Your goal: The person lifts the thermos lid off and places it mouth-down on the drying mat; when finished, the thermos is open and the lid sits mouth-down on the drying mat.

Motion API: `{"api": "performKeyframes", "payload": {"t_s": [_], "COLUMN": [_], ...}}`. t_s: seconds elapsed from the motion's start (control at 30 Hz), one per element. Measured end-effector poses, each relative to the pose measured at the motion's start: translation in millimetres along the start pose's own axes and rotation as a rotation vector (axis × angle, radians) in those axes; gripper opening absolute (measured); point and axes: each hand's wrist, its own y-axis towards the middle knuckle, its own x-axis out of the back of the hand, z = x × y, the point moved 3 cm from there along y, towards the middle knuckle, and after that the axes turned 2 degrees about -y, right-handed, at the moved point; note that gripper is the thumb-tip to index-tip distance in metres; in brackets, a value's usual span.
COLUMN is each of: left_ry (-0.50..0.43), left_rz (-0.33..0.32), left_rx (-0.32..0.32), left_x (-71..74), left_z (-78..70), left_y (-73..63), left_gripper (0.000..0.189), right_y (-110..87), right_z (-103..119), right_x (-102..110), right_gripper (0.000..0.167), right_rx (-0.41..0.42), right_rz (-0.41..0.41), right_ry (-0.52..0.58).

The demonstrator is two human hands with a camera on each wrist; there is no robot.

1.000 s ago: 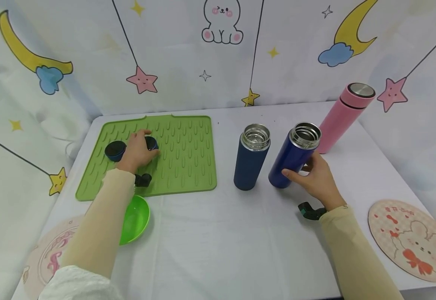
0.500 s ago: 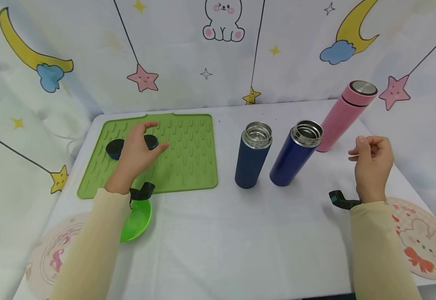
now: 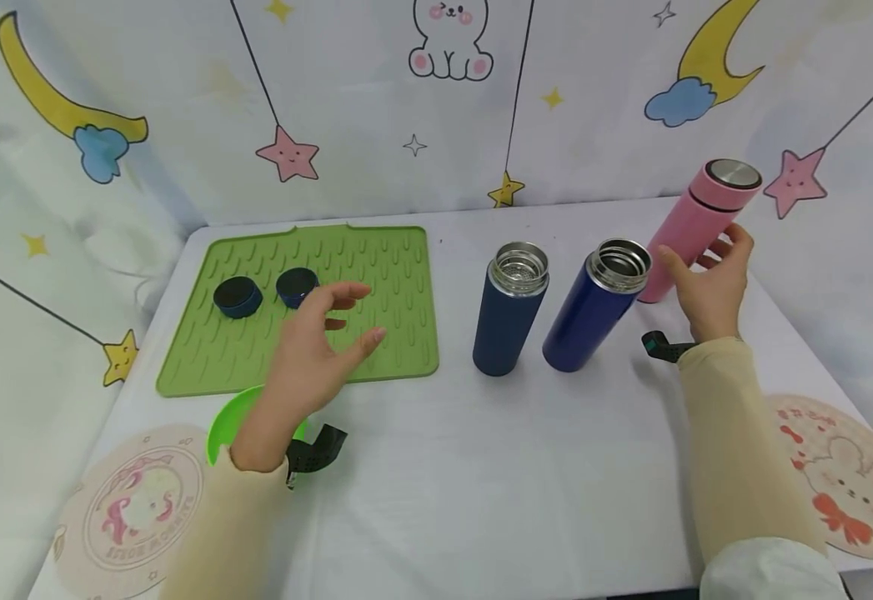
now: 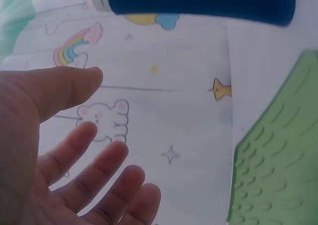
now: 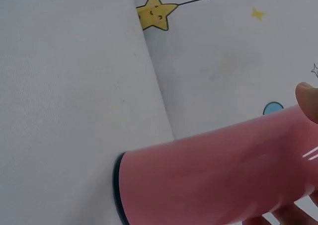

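Observation:
In the head view my right hand (image 3: 715, 292) holds the pink thermos (image 3: 682, 237), thumb on its near side and fingers behind. This thermos stands at the back right with its steel-topped lid on; the right wrist view shows its pink body (image 5: 213, 175) between thumb and fingers. My left hand (image 3: 314, 358) hovers with nothing in it, fingers apart and loosely bent, in front of the green ridged mat (image 3: 383, 292). On that mat lie two dark blue lids (image 3: 238, 298). A navy flask (image 3: 504, 333) and a brighter blue flask (image 3: 584, 321) stand lidless, steel necks showing.
A bright green bowl (image 3: 229, 421) sits partly under my left wrist. Round pink placemats lie at the left (image 3: 143, 517) and right (image 3: 849, 475) of the white-covered table (image 3: 481, 500). A patterned cloth (image 3: 361, 108) hangs behind.
My right hand has left the brighter blue flask, swung right, and come round the pink thermos. My left hand has drawn away from the lids, toward me and to the right.

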Motion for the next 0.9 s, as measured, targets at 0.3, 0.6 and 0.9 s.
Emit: {"api": "performKeyframes", "payload": {"t_s": [0.3,0.6,0.9], "left_ry": [-0.085,-0.127,-0.181], "left_rz": [0.045,0.096,0.163], "left_rx": [-0.002,0.014,0.021], "left_x": [-29.2,-46.9,-52.4], "left_z": [-4.2,2.0,-0.1], "left_y": [-20.9,-33.3,-40.7], "left_gripper": [0.046,0.043,0.046], "right_y": [12.3,-27.4,-122.9], "right_z": [4,2,5], "right_x": [-4,12,42], "right_gripper": [0.078,0.081,0.07], "right_rx": [0.04,-0.039,0.021], "right_rz": [-0.022,0.009,-0.071], "right_ry": [-0.046,-0.109,-0.024]}}
